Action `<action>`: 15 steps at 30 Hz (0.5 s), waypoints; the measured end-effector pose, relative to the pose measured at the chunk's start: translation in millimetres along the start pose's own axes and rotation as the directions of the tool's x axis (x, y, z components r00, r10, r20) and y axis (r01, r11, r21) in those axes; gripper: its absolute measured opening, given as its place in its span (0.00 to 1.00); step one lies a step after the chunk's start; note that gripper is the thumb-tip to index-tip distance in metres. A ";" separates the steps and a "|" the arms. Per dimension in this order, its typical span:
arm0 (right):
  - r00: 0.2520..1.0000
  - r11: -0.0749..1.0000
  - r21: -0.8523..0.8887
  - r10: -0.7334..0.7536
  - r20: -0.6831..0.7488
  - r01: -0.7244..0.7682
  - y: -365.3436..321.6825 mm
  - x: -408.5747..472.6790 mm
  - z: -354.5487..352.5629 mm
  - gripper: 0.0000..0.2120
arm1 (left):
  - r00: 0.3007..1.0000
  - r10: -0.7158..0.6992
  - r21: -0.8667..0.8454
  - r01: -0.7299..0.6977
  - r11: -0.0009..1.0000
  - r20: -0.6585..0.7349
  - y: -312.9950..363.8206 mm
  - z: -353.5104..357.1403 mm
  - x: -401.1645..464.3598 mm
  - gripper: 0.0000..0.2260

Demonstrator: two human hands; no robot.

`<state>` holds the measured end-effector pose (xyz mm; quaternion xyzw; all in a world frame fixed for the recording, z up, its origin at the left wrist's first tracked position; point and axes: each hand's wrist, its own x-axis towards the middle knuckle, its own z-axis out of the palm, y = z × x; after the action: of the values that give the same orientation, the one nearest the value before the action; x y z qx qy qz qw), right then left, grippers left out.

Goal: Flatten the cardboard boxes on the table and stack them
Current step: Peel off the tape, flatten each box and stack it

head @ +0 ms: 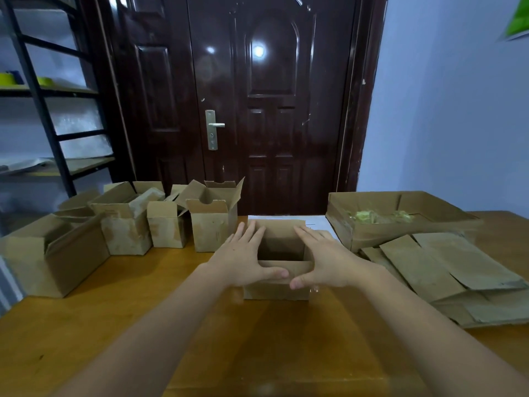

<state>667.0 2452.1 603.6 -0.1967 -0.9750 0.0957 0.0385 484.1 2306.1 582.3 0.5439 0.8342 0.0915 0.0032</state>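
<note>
Hands on either side of a small open box (279, 263) mid-table (86, 325): left hand (243, 257) and right hand (329, 260) both have straight, spread fingers laid against its sides, thumbs on the near flap, not really gripping. Unflattened boxes (169, 224) sit far left, flattened pile (446, 277) on the right near a shallow tray box (400, 224).

Plain brown open box (279, 270) between both hands; left of it, brown boxes (169, 224) with pale scuffed patches; orange-brown table (114, 325).
</note>
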 end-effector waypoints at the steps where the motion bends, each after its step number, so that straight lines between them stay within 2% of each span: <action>1: 1.000 1.000 0.005 0.005 0.014 -0.005 1.4 3.8 -0.2 0.62 | 1.000 -0.004 -0.036 0.005 0.999 0.027 -1.5 0.7 0.8 0.58; 3: 0.999 0.999 0.050 0.018 0.040 -0.020 6.6 10.8 2.2 0.65 | 0.999 0.009 -0.130 -0.003 0.991 0.042 -4.2 3.9 2.2 0.59; 6: 0.997 0.974 0.218 0.053 0.060 -0.065 14.6 18.2 11.8 0.66 | 0.999 0.028 -0.243 -0.022 0.970 0.021 -9.3 8.5 5.3 0.56; 12: 0.989 0.938 0.340 0.105 -0.107 -0.063 18.2 23.5 38.1 0.55 | 1.000 -0.005 -0.261 -0.003 0.965 -0.029 -9.7 18.0 9.1 0.49; 15: 0.982 0.920 0.387 0.131 -0.133 -0.071 15.9 23.3 40.7 0.53 | 0.998 -0.036 -0.282 0.019 0.959 -0.053 -7.5 19.9 9.8 0.47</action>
<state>647.0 2468.6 561.4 -0.2426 -0.9204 0.2690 0.1469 475.4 2315.0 562.5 0.5234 0.8199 0.2247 0.0575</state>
